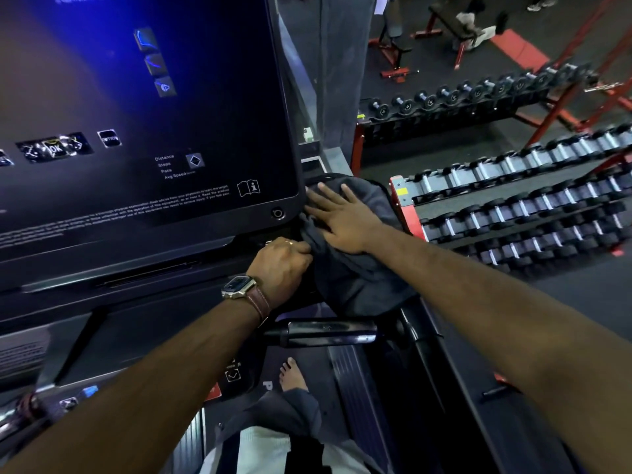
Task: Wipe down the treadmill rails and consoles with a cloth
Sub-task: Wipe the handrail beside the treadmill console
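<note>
A dark grey cloth is draped over the right end of the treadmill, just right of the console's lower right corner. My right hand lies flat on the cloth with straight, spread fingers, fingertips near the console edge. My left hand, with a watch on the wrist, pinches the cloth's left edge with curled fingers. The big dark console screen glows blue and fills the upper left. A black handrail grip sticks out below the cloth.
Red racks full of dumbbells stand close on the right, with another row behind. A red bench sits far back. Below are the treadmill belt, its side rail and my bare foot.
</note>
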`<state>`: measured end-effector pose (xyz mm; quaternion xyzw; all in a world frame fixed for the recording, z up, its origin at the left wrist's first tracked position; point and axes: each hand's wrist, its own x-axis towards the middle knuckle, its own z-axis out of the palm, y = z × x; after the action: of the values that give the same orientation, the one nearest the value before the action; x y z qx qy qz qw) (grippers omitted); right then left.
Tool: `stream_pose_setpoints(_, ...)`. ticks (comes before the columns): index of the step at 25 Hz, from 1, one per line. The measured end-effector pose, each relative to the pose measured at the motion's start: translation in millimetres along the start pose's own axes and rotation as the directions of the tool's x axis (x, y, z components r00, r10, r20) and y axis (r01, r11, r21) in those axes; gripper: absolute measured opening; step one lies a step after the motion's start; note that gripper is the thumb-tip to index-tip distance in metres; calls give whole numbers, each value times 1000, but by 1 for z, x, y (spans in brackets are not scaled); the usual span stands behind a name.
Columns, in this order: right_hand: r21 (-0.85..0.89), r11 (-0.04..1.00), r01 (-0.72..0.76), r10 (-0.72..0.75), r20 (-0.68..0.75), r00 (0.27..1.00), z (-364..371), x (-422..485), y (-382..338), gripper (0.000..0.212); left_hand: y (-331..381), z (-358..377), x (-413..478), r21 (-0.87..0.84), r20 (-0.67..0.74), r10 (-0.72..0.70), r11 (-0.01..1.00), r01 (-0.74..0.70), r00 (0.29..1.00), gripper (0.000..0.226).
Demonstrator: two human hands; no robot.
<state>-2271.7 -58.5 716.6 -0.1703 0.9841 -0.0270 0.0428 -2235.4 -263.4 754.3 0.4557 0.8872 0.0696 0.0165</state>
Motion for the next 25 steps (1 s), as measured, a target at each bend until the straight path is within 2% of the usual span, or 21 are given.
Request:
stream_pose_setpoints(2, 7, 989, 148, -148, 25, 989, 1, -18, 26, 64, 0, 1, 0, -9, -21, 3, 1000, -3, 1000, 41)
stream_pose_setpoints(3, 15, 988, 157, -157, 37, 987, -1, -18, 40, 64, 1, 1, 0, -11, -40, 0, 1000, 0, 999, 44)
stream_pose_setpoints(7, 84, 990, -112, 106, 80, 991, -12, 28, 42, 58, 1, 6, 1, -12, -49, -1, 1000, 1, 999, 46)
stream_pose_setpoints(9, 33, 990, -135, 132, 87, 987, -15, 42, 13, 59, -2, 7, 1, 6, -14, -16, 1000, 16, 1000, 48)
stream_pose_setpoints(12, -32, 999, 5, -4, 42, 999, -5, 19, -6, 58, 0, 5, 1, 24, -18, -17, 1000, 18, 1000, 39)
stream_pose_setpoints(14, -5, 996, 90, -90, 8, 996, 0, -4, 10, 60, 0, 3, 1, 11, -51, 7, 1000, -6, 999, 36)
stream_pose_setpoints(15, 24, 996, 89, -90, 2, 996, -1, -11, 23, 62, 1, 3, 1, -1, -68, 14, 1000, -14, 998, 38)
stream_pose_setpoints(18, 130, 987, -92, 90, 19, 996, -5, 1, 51, 64, 1, 8, 1, -31, -118, 27, 999, -31, 993, 43)
stream_pose_setpoints(20, 172, 949, -263, 257, 60, 965, -10, 27, 40, 62, 2, 9, 2, -23, -108, 4, 1000, -7, 994, 43)
stream_pose_setpoints(21, 149, 941, -304, 297, 70, 952, -13, 38, 25, 60, 3, 8, 2, -15, -95, -7, 1000, 6, 995, 41)
stream_pose_setpoints(22, 100, 950, -295, 289, 71, 955, -14, 45, 8, 59, 4, 8, 2, -7, -82, -11, 1000, 11, 997, 39)
stream_pose_setpoints(25, -34, 994, -105, 107, 62, 992, -8, 27, -25, 59, 9, -2, -2, 32, -43, 14, 999, -13, 999, 31)
